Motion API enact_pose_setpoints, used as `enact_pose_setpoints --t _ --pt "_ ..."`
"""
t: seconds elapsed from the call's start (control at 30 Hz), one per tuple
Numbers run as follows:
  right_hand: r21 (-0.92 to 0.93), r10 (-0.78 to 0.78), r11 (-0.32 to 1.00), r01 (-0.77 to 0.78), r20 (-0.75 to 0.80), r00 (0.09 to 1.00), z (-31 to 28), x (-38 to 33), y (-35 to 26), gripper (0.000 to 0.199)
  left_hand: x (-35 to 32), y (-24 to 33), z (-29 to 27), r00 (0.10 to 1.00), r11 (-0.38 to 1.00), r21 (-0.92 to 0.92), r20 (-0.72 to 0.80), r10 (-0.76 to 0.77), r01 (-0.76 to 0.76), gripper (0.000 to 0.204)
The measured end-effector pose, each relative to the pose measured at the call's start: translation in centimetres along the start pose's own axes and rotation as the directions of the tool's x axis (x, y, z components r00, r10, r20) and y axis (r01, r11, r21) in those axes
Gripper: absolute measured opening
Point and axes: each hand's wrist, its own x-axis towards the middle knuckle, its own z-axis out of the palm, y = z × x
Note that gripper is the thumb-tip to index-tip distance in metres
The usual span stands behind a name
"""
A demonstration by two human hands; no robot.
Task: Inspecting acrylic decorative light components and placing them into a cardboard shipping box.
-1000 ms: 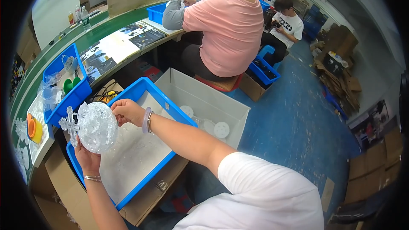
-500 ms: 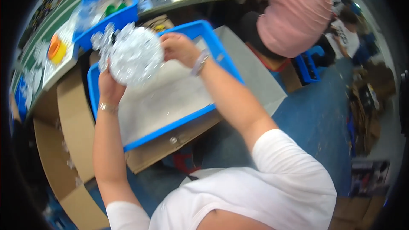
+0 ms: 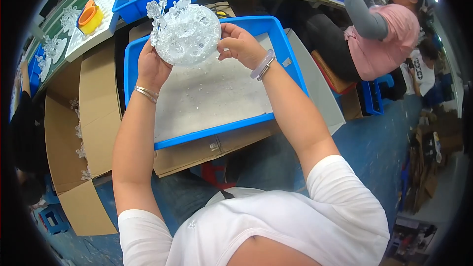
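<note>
A clear, round, crystal-like ornament [image 3: 189, 34], with jagged transparent figures rising at its upper left, is held above a blue-rimmed tray [image 3: 217, 134]. My left hand [image 3: 153, 67] grips its lower left edge, the thumb against the side. At the right rim, my right hand [image 3: 242, 45] has its fingers bent and touching the edge. The tray's pale bottom below is strewn with small clear bits.
An open cardboard box [image 3: 100, 111] with clear ornaments inside stands at left. On the bench are an orange-and-yellow ring-shaped thing [image 3: 90, 18] and a blue bin [image 3: 157, 1] of clear plastic. A person in pink [image 3: 382, 39] sits at right.
The view has swung, so the tray and bench sit further right and higher. The ornament stays between both hands. The person in pink now shows raised arms.
</note>
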Motion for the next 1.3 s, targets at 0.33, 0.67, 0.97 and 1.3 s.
enact_pose_setpoints --t 0.33,0.67,0.97,1.3 --pt "-0.061 0.056 0.997 -0.054 0.035 0.998 -0.4 0.3 0.5 0.025 0.1 0.3 0.2 0.999 0.999 0.015 -0.010 0.032 -0.032 0.036" --pt "0.143 -0.054 0.987 0.069 -0.107 0.993 -0.9 0.7 1.2 0.017 -0.1 0.1 0.2 0.999 0.997 0.053 -0.013 0.053 -0.052 0.035" --pt "0.023 -0.074 0.997 0.077 -0.112 0.991 -0.7 0.6 1.1 0.012 -0.1 0.1 0.1 0.999 0.996 0.071 -0.026 0.047 -0.045 0.035" --pt "-0.032 -0.071 0.997 0.068 -0.123 0.990 -0.7 0.4 0.8 0.013 0.0 -0.1 0.3 0.997 0.997 0.034 -0.049 0.065 -0.064 0.035"
